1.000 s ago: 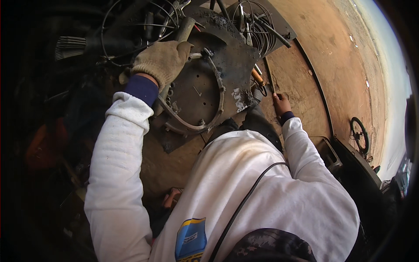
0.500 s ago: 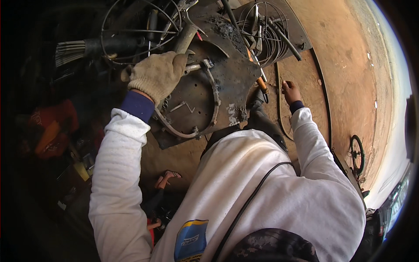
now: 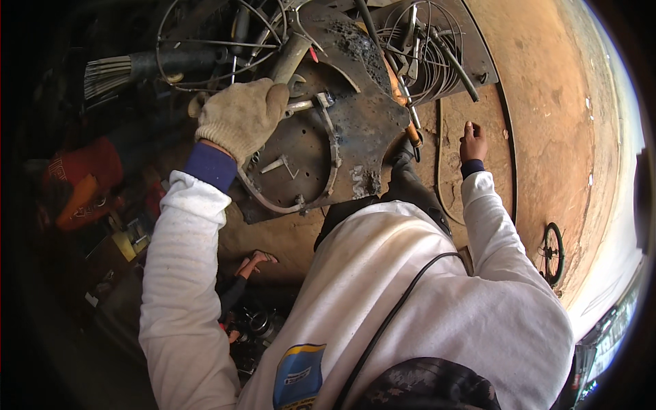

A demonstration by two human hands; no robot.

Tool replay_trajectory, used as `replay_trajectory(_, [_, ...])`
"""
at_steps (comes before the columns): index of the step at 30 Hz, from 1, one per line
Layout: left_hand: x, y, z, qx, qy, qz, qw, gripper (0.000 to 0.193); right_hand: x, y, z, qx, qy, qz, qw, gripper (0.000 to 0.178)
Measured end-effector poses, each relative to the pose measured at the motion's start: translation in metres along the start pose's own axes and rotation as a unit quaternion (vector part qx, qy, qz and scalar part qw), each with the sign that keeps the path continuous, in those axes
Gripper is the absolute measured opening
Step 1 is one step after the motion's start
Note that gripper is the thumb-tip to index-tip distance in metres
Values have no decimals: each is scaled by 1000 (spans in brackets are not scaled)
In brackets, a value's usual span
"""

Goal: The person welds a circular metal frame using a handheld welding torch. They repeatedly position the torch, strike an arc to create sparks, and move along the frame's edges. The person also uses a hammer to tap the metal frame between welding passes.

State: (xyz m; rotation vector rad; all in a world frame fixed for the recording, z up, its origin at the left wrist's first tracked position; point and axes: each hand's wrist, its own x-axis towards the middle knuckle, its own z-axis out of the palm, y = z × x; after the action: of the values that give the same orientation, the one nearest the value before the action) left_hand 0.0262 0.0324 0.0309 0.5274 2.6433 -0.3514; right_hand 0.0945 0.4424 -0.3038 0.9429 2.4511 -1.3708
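Note:
My left hand [image 3: 240,115], in a tan knit work glove, is closed over the left side of a round metal frame [image 3: 334,147] on a dark steel plate [image 3: 383,130]. What its fingers grip is hidden. A short metal bar [image 3: 298,107] joined to the frame runs up to the glove, and an open spanner jaw [image 3: 296,85] shows beside its thumb. A small bent metal piece [image 3: 279,165] lies inside the ring. Away to the right, my bare right hand [image 3: 473,143] hangs over the ground, its fingers curled, thumb up, with nothing visible in it.
A wire hoop [image 3: 222,45] and a bundle of thin rods [image 3: 109,72] lie at the upper left. Coiled wire [image 3: 427,65] and an orange-handled tool [image 3: 413,134] are beyond the plate. A hose [image 3: 439,164] crosses the ground. Another person's foot [image 3: 263,257] shows below.
My right hand has shifted a little to the right and its thumb now points up. My left hand stays on the metalwork. The view has turned slightly, and the other person's leg has moved.

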Motion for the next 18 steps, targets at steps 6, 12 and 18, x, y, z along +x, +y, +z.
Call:
replay_trajectory(6, [-2,0,1,10,25,12,1000,10,11,-11,0,0,17,-35,999,30])
replay_trajectory(12, [-1,-1,4,10,40,16,999,9,18,-32,8,8,26,-61,998,27])
replay_trajectory(18, [-1,-1,1,5,17,10,1000,10,26,-64,23,98,-22,-76,992,25])
